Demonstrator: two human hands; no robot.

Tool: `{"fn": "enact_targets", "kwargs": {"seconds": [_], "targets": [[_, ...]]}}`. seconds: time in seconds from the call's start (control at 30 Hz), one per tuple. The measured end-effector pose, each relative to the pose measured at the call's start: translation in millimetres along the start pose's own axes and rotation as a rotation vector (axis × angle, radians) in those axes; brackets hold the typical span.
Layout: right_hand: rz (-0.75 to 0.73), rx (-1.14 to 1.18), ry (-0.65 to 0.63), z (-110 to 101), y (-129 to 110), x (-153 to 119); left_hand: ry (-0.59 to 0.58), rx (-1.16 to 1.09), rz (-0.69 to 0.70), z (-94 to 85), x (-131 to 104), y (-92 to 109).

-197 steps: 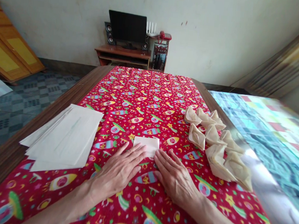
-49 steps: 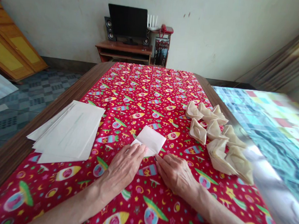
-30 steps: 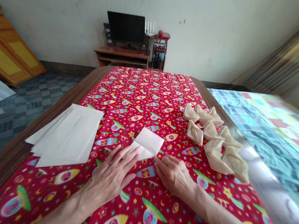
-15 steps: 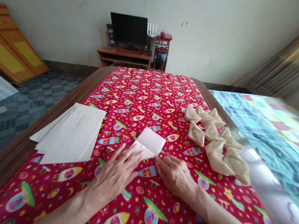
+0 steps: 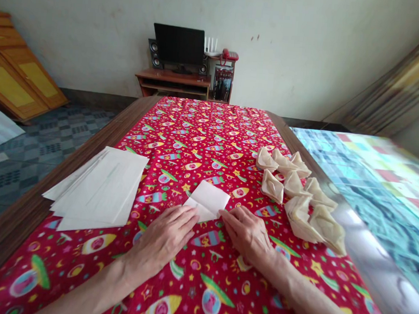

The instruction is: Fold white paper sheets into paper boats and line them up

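A small folded sheet of white paper (image 5: 209,199) lies on the red patterned cloth, with a crease across it. My left hand (image 5: 168,235) is at its lower left corner, fingers drawn together and closed on the edge. At the right corner, my right hand (image 5: 246,231) pinches the paper between bunched fingers; the thumb is mostly hidden. To the left rests a fanned stack of white paper sheets (image 5: 96,189). Several folded paper boat-like shapes (image 5: 293,184) sit in rows on the right, cream in colour.
The red cloth (image 5: 199,141) covers most of a long brown wooden table (image 5: 20,210). Beyond its far end stands a desk with a monitor (image 5: 179,46), speakers and a red telephone (image 5: 229,55). A bed with a checked cover (image 5: 368,164) lies to the right.
My left hand's spread fingers have drawn together at the paper's left corner. My right fingers have moved slightly up along its right corner. The view has tilted a little.
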State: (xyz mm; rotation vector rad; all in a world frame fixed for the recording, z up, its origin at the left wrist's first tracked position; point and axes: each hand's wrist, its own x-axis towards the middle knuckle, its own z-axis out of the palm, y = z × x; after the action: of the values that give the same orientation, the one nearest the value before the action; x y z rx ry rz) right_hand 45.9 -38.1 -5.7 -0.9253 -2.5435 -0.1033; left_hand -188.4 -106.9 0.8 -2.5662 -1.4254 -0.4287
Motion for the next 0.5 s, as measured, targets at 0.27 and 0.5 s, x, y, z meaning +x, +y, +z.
{"fn": "enact_targets", "kwargs": {"seconds": [0.27, 0.5], "targets": [[-0.1, -0.087, -0.055, 2, 37, 28, -0.041, 0.019, 0.088, -11.2, 14, -11], [-0.262, -0.085, 0.066, -7, 32, 26, -0.037, 0.052, 0.115, -6.1, 28, -29]]}}
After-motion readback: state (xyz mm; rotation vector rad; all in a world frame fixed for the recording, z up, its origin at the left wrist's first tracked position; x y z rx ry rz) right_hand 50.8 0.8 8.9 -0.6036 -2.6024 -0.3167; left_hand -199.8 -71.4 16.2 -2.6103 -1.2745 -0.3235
